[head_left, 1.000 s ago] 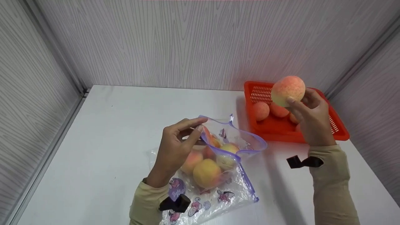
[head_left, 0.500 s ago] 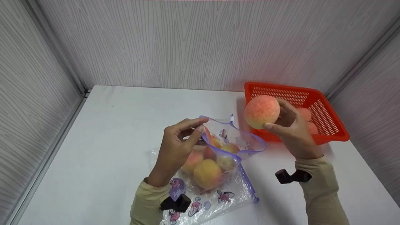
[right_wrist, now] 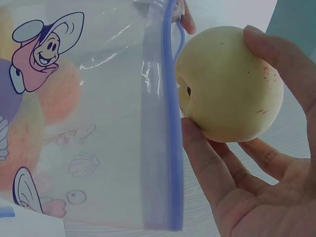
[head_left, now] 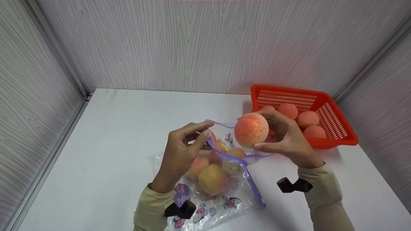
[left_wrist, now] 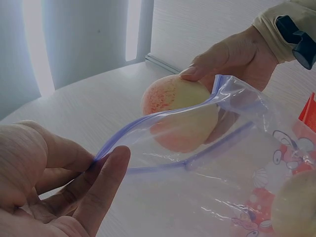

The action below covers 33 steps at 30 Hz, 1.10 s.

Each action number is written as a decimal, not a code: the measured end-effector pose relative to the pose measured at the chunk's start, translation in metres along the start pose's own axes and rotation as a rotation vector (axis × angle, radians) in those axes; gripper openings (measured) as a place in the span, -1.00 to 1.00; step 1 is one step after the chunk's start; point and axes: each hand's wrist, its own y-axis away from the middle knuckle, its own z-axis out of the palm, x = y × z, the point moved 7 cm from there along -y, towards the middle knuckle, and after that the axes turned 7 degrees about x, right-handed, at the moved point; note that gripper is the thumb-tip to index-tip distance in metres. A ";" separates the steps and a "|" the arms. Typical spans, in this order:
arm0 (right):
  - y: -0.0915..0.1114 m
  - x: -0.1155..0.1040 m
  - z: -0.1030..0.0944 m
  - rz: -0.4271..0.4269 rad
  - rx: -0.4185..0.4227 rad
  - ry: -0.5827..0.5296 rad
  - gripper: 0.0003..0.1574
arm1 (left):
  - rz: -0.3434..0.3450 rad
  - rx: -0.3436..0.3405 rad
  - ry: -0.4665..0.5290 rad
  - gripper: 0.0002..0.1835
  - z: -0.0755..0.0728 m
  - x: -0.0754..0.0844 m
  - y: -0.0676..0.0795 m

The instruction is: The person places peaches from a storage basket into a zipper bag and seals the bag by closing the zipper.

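Note:
My left hand (head_left: 184, 144) pinches the purple rim of a clear zip bag (left_wrist: 232, 187) between thumb and fingers, holding its mouth apart. The bag lies on the table, printed with cartoon figures, and several peaches (head_left: 213, 178) show through its plastic. In my right hand (head_left: 285, 138) is a pink and yellow peach (head_left: 251, 130), gripped between thumb and fingertips. It overlaps the bag's mouth in the head view. The right wrist view has this peach (right_wrist: 229, 84) right beside the purple zip edge (right_wrist: 173, 148), its pale side and stem hollow showing.
A red plastic basket (head_left: 340, 128) with slotted sides stands at the back right, holding several more peaches (head_left: 308, 119). The white table (head_left: 96, 154) is bounded by a grey wood-grain panel (head_left: 179, 45) behind and panels at both sides.
My right hand has carried the peach left and down from above the red basket to the bag's mouth. The left hand and the bag have stayed almost still.

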 end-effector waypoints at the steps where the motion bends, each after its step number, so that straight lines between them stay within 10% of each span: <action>1: 0.000 0.000 0.001 -0.007 -0.010 0.014 -0.11 | 0.000 0.000 0.001 -0.75 0.000 0.000 0.000; 16: 0.001 -0.006 0.011 0.001 -0.047 0.095 -0.18 | 0.007 0.000 0.027 -0.74 0.000 0.000 0.000; 22: 0.003 -0.010 -0.001 0.029 0.085 0.091 -0.38 | 0.028 0.001 0.024 -0.74 0.001 0.000 -0.001; 33: 0.011 -0.038 -0.010 -0.177 0.246 0.119 -0.58 | 0.020 0.017 0.010 -0.74 0.000 -0.001 -0.001</action>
